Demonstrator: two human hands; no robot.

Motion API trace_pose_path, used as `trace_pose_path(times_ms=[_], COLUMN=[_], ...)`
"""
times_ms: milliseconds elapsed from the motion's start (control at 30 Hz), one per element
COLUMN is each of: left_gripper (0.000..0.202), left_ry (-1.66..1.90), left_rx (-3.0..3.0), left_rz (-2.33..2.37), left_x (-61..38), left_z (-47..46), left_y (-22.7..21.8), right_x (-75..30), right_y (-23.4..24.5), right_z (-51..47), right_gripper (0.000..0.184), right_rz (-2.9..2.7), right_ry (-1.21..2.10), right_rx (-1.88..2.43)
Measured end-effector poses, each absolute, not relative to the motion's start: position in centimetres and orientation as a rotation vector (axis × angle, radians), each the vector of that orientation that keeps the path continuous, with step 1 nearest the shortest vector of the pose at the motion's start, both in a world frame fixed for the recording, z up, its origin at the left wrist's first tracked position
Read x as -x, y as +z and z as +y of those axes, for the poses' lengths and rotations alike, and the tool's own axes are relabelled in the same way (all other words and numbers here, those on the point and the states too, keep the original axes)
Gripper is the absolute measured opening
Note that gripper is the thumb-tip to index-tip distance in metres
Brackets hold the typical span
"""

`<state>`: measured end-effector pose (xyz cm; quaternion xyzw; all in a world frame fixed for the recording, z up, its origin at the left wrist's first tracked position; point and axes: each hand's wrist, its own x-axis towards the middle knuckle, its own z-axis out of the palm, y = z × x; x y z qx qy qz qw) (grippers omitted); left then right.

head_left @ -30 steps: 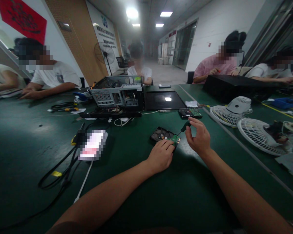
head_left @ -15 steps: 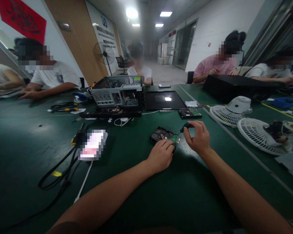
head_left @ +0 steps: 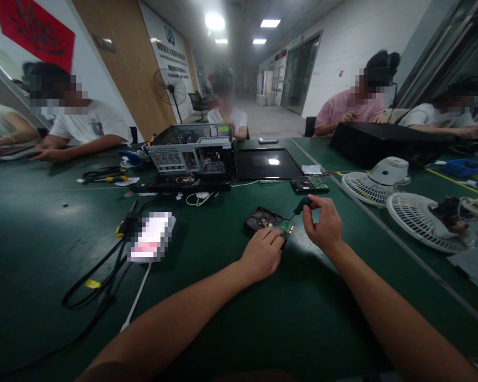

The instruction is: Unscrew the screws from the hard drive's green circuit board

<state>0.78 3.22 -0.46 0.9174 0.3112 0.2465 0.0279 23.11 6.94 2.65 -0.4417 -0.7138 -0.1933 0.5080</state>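
A black hard drive (head_left: 263, 218) with a small green circuit board (head_left: 284, 227) lies on the green table (head_left: 231, 329) in front of me. My left hand (head_left: 261, 253) rests curled on the drive's near edge, its fingers pressing on it. My right hand (head_left: 322, 223) pinches the dark handle of a small screwdriver (head_left: 301, 206), whose thin shaft slants down onto the circuit board.
An opened computer case (head_left: 193, 154), a black panel (head_left: 266, 163) and a second drive (head_left: 310, 184) lie behind. Fan grilles (head_left: 418, 212) sit to the right, a black cable (head_left: 99, 281) and a white box (head_left: 151, 236) to the left. Several people sit around the table.
My right hand's fingers have shifted slightly on the screwdriver handle, which stays tip-down on the board. My left hand has kept its place on the drive.
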Motion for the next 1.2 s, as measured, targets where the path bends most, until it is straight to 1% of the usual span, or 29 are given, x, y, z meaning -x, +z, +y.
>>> trace_pose_path(times_ms=[233,533,1200], left_gripper=[0.03,0.028,0.029], left_ry=[0.762,0.763,0.78], left_rx=[-2.823,-2.828,-2.827], left_rz=[0.96,0.961,0.954], left_x=[-0.75,-0.85,-0.69], left_z=[3.3,3.29,3.27], left_y=[-0.58,-0.63,-0.36], right_x=[-22.97,-23.24,-23.4], right_y=[2.73,2.27,2.34], right_z=[6.88,7.33,7.44], right_gripper=[0.031,0.041,0.035], right_rz=[-1.681,-1.723,-1.696], right_ry=[-0.498,-0.498,-0.503], right_rx=[1.111,1.028,1.011])
